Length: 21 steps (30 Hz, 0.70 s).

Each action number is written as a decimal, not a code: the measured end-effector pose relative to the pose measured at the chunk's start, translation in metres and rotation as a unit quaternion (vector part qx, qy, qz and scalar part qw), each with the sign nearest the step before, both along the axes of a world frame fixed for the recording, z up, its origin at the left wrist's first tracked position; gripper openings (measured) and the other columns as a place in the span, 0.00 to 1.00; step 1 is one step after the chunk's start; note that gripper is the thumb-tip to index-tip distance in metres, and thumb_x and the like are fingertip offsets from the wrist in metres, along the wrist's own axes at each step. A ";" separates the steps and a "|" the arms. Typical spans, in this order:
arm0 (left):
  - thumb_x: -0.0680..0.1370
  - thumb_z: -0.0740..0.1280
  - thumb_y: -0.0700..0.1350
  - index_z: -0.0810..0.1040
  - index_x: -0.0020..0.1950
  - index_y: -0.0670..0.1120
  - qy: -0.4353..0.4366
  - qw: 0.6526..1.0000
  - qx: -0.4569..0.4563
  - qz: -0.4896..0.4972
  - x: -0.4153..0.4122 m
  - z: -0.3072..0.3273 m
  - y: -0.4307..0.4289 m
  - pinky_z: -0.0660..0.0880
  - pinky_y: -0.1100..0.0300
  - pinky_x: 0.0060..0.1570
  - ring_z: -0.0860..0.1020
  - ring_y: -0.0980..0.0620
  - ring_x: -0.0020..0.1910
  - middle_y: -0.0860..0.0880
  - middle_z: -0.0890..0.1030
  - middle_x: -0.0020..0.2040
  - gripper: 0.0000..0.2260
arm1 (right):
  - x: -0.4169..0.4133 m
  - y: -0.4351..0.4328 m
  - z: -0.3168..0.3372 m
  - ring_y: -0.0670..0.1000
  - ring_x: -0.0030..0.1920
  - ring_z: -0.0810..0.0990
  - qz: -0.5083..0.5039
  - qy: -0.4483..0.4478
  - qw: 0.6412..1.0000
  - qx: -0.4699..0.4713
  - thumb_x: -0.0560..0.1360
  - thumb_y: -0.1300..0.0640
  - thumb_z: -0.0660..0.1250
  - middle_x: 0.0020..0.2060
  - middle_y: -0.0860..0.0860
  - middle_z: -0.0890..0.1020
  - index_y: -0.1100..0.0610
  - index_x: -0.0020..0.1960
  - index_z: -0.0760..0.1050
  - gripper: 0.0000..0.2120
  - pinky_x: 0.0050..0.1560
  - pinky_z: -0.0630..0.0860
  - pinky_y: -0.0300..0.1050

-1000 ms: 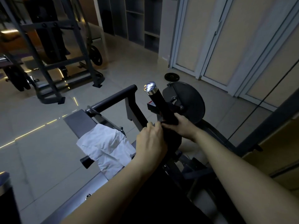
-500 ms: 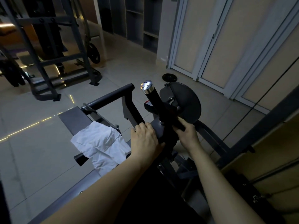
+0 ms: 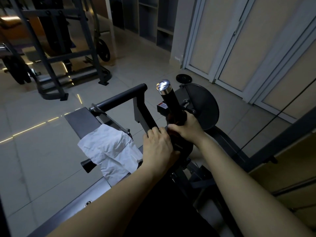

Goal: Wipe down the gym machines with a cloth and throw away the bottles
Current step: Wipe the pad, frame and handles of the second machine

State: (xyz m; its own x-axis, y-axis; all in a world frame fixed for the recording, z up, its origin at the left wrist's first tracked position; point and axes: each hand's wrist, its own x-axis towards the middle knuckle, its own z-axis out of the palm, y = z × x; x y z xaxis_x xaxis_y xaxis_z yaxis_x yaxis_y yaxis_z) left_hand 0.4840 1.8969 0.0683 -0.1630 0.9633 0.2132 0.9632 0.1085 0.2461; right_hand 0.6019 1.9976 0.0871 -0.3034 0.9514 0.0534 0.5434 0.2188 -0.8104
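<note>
A dark gym machine [image 3: 145, 115] stands in front of me. Its black post with a chrome cap [image 3: 168, 98] rises at the centre. My right hand [image 3: 187, 126] is wrapped around the base of that post. My left hand [image 3: 158, 147] grips the dark part just below and left of it; what lies under its fingers is hidden. A crumpled white cloth [image 3: 109, 149] lies draped over the machine's grey frame and a black side handle [image 3: 88, 165], left of my left hand and held by neither hand. No bottles show.
A round black weight plate [image 3: 204, 105] is mounted behind the post; a small plate [image 3: 184, 78] lies on the tiled floor near white doors [image 3: 230, 40]. A dark rack with more plates [image 3: 56, 53] stands at the back left. A slanted black bar [image 3: 282, 139] crosses at right.
My right hand has slid up the post from beside my left hand to its base. My left hand has stayed on the dark part below. The cloth has not moved on the frame.
</note>
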 end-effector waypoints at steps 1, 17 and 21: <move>0.72 0.67 0.65 0.72 0.62 0.44 -0.001 1.000 0.001 0.000 0.000 -0.001 0.001 0.70 0.51 0.55 0.74 0.44 0.53 0.44 0.75 0.54 0.30 | 0.001 0.008 0.004 0.51 0.52 0.83 0.046 0.029 0.997 -0.045 0.68 0.56 0.79 0.49 0.51 0.84 0.49 0.50 0.80 0.13 0.59 0.79 0.51; 0.71 0.67 0.65 0.72 0.63 0.45 -0.025 0.999 -0.021 0.005 -0.003 0.001 0.004 0.69 0.50 0.55 0.74 0.44 0.56 0.44 0.76 0.58 0.29 | -0.022 -0.019 -0.018 0.53 0.49 0.80 -0.185 -0.125 0.963 0.149 0.71 0.40 0.73 0.49 0.51 0.79 0.56 0.52 0.78 0.20 0.49 0.78 0.49; 0.73 0.67 0.63 0.72 0.64 0.45 -0.039 0.999 -0.018 -0.003 -0.003 0.002 0.001 0.70 0.49 0.56 0.74 0.44 0.57 0.44 0.75 0.58 0.28 | -0.012 -0.017 -0.007 0.52 0.51 0.79 -0.113 -0.101 0.984 0.099 0.71 0.44 0.75 0.51 0.52 0.79 0.53 0.53 0.78 0.17 0.52 0.78 0.49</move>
